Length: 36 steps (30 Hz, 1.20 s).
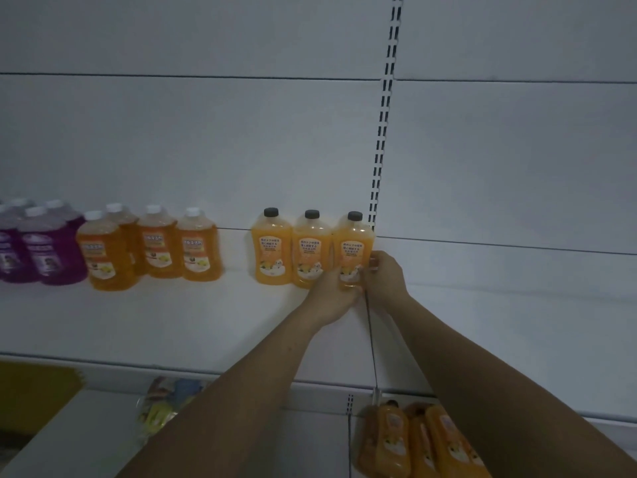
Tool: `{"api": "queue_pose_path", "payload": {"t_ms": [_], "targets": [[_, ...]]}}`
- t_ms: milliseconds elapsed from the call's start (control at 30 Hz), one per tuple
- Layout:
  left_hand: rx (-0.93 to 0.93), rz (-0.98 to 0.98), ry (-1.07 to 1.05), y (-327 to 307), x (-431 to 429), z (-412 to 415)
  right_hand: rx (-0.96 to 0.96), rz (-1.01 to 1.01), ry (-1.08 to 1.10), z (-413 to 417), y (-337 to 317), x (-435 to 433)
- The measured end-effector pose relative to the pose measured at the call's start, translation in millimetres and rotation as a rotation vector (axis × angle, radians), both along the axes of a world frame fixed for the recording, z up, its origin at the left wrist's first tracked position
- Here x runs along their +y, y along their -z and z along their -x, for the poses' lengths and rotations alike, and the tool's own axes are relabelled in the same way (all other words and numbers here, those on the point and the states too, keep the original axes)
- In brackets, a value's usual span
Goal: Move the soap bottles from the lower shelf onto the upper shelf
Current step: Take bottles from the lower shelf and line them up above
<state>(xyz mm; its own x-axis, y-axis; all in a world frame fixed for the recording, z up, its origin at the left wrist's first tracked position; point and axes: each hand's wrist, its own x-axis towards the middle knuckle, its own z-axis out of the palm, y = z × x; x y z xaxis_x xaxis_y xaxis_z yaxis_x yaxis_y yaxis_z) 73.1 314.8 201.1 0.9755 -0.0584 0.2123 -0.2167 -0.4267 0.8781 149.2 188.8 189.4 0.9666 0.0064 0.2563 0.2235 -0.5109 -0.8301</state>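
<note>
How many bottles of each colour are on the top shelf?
Purple bottles: 4 that I can see, at the picture's left edge
Orange bottles with white caps: 4
Orange bottles with black caps: 3
Total: 11

On the upper shelf stand three orange soap bottles with black caps in one row. To their left there are four orange bottles with white caps — one in front, three behind it. At the far left edge stand purple bottles with white caps; at least four caps show, but the group is cut by the frame, so the full number I cannot tell. On the lower shelf three orange soap bottles are visible — partly hidden by an arm. Two hands are in view: the left hand and the right hand.
</note>
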Motion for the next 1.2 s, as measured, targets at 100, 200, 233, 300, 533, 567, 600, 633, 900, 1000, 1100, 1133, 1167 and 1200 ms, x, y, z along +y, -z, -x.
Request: {"api": "queue_pose_path", "payload": {"t_ms": [100, 200, 233, 300, 533, 567, 600, 633, 900, 1000, 1100, 1133, 1167, 1200], "targets": [[0.004, -0.011, -0.001, -1.2, -0.6, 1.0, 0.019, 0.030, 0.005, 0.0, 0.2, -3.6], [-0.032, -0.086, -0.001, -9.9, 2.6, 7.5, 0.050, 0.116, -0.019, 4.5, -7.4, -10.7], [-0.057, -0.119, -0.001, -14.8, 3.5, 11.7, 0.053, 0.156, -0.029, 7.9, -12.2, -14.3], [-0.101, -0.170, -0.019, -26.3, 4.3, 25.4, 0.039, 0.265, -0.047, 22.0, -22.3, -23.5], [-0.214, -0.204, 0.012, -26.1, -7.1, 109.4, -0.297, 0.202, -0.091, 160.2, -30.0, -88.2], [-0.211, -0.200, 0.046, -20.5, -10.6, 126.8, -0.323, 0.152, -0.092, 182.8, -25.4, -99.1], [-0.192, -0.195, 0.100, -13.2, -14.9, 143.4, -0.336, 0.108, -0.092, 203.1, -19.6, -109.9], [-0.159, -0.180, 0.161, -5.1, -20.4, 158.7, -0.337, 0.073, -0.090, 221.2, -12.3, -119.9], [0.316, -0.181, 0.359, 134.6, -79.0, 148.6, -0.049, -0.046, 0.118, 244.0, 127.0, -182.3], [0.409, -0.226, 0.331, 177.7, -116.4, 111.1, 0.221, -0.012, 0.235, 202.1, 193.6, -204.7], [0.593, -0.298, 0.274, 214.9, -159.6, 72.0, 0.519, 0.044, 0.254, 161.3, 248.6, -222.8], [0.624, -0.303, 0.259, 222.5, -173.9, 61.8, 0.576, 0.054, 0.259, 150.0, 260.9, -225.8], [0.632, -0.294, 0.222, 227.7, -188.4, 53.1, 0.615, 0.062, 0.261, 140.9, 270.7, -227.9], [0.658, -0.247, 0.180, 231.2, -201.6, 46.1, 0.648, 0.067, 0.252, 132.2, 280.2, -229.1]]}}
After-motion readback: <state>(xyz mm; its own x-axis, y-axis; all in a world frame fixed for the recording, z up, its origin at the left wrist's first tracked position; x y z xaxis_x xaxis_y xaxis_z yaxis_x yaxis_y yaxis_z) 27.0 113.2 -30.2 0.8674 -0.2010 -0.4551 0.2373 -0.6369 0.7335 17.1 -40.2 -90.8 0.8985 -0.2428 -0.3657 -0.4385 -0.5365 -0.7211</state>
